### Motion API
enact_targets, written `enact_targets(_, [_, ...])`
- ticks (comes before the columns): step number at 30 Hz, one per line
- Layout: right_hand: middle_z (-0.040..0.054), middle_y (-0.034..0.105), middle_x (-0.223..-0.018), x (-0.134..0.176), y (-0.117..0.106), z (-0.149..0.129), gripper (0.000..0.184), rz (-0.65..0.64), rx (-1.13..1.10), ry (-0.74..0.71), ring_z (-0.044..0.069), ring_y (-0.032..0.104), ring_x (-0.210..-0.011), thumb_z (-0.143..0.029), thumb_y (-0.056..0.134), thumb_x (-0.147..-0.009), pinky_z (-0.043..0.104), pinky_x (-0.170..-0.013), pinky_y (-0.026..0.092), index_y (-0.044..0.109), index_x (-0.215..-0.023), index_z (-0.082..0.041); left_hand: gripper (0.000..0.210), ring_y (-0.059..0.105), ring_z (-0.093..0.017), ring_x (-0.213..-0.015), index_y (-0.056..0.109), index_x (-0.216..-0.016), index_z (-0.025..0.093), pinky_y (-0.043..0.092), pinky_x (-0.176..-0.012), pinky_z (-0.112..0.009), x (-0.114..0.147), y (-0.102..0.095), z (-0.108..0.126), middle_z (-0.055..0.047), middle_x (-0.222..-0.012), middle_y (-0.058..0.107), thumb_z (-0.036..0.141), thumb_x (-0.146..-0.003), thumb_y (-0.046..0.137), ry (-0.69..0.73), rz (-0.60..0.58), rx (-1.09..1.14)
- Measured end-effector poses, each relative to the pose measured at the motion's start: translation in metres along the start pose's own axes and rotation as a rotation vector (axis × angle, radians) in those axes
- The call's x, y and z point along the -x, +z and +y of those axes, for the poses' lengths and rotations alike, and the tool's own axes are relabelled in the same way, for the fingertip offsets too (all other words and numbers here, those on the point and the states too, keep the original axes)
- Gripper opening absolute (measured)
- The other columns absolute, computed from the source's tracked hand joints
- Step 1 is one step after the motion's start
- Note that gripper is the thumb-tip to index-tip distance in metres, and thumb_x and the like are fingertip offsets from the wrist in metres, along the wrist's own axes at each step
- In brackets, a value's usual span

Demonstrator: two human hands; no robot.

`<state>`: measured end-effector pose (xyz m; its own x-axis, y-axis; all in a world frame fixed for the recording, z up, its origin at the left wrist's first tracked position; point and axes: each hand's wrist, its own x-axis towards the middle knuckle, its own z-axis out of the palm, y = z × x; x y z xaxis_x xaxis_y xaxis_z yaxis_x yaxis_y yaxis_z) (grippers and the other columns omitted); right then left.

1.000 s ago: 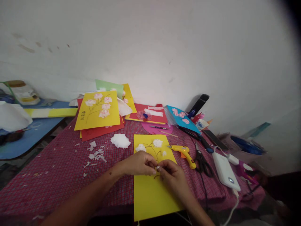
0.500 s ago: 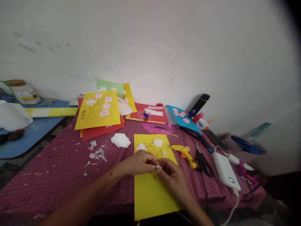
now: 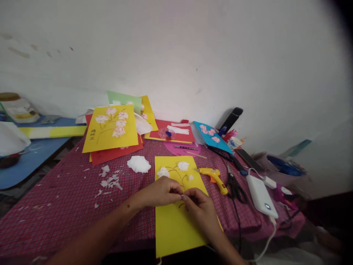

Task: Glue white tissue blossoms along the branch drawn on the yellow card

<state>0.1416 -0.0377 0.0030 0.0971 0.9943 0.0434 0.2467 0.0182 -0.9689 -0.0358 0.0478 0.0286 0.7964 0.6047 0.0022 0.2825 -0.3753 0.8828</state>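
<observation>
Over the yellow card [image 3: 176,230] on the cloth, my left hand [image 3: 165,192] and my right hand [image 3: 200,208] meet fingertip to fingertip. Both are closed in a pinch on a small piece of white paper [image 3: 182,197], of which only a speck shows between the fingers. White paper flowers [image 3: 183,166] and drawn brown stems mark the card's upper half. A yellow glue gun [image 3: 215,176] lies against the card's right edge, its nozzle over the card. To the left rests a stack of white tissue paper [image 3: 139,164].
Torn paper scraps [image 3: 111,181] lie left of the tissue stack. Black scissors [image 3: 235,187] and a white power bank [image 3: 261,197] with a cable are on the right. Finished flower cards [image 3: 110,141], a red sheet [image 3: 176,134] and a blue card [image 3: 213,138] line the back by the wall.
The white paper showed more between my fingertips before; now my fingers cover nearly all of it. The whole view has shifted slightly, with things appearing a little further left.
</observation>
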Motion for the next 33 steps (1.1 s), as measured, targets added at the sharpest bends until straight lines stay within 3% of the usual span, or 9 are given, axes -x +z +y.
enact_targets(12, [0.0017,0.063,-0.066,0.004,-0.002,0.001,0.020,0.010,-0.003,0.043,0.015,0.056,-0.056,-0.038,0.069,-0.081,0.024,-0.053,0.044,0.068,-0.079,-0.018,0.017,0.053,-0.010,-0.063,0.071,-0.086,0.016,0.034,-0.055,-0.018,-0.001,0.002,-0.003,0.002,-0.071,0.064,0.024,-0.081,0.056,0.032,-0.014,-0.047])
enact_targets(17, [0.0039,0.068,-0.076,-0.003,-0.016,-0.010,0.014,-0.048,0.181,-0.050,0.019,0.062,-0.069,-0.032,0.064,-0.084,0.028,-0.063,0.048,0.069,-0.083,-0.019,0.018,0.054,-0.010,-0.062,0.071,-0.086,0.017,0.034,-0.055,-0.019,-0.002,0.004,-0.008,0.001,-0.071,0.065,0.024,-0.084,0.055,0.068,0.001,-0.129])
enact_targets(20, [0.0050,0.071,-0.084,-0.034,-0.044,-0.027,0.016,0.010,0.396,-0.181,0.020,0.064,-0.075,-0.031,0.059,-0.086,0.030,-0.068,0.047,0.070,-0.089,-0.020,0.017,0.056,-0.011,-0.065,0.071,-0.086,0.017,0.036,-0.060,-0.021,-0.003,0.002,-0.009,0.000,-0.075,0.067,0.023,-0.085,0.054,0.113,0.043,-0.239])
enact_targets(25, [0.0041,0.072,-0.080,-0.120,-0.085,-0.039,0.017,0.078,0.738,-0.270,0.020,0.064,-0.072,-0.026,0.056,-0.083,0.029,-0.065,0.043,0.072,-0.081,-0.020,0.016,0.060,-0.015,-0.074,0.069,-0.085,0.018,0.039,-0.068,-0.024,-0.002,-0.003,-0.009,-0.003,-0.080,0.069,0.024,-0.087,0.054,0.174,0.081,-0.391])
enact_targets(29, [0.0045,0.068,-0.063,-0.166,-0.089,-0.026,0.015,0.045,0.845,-0.242,0.019,0.059,-0.058,-0.019,0.063,-0.076,0.029,-0.057,0.035,0.068,-0.062,-0.019,0.016,0.061,-0.017,-0.078,0.068,-0.087,0.018,0.040,-0.070,-0.026,0.000,-0.005,-0.012,-0.004,-0.084,0.070,0.026,-0.088,0.054,0.175,0.080,-0.482])
enact_targets(33, [0.0063,0.069,-0.067,-0.172,-0.085,-0.015,0.013,0.066,0.864,-0.229,0.019,0.059,-0.060,-0.020,0.063,-0.076,0.029,-0.056,0.036,0.069,-0.064,-0.018,0.017,0.061,-0.019,-0.079,0.067,-0.086,0.018,0.040,-0.069,-0.027,0.003,-0.008,-0.012,-0.005,-0.085,0.069,0.025,-0.089,0.052,0.173,0.087,-0.557])
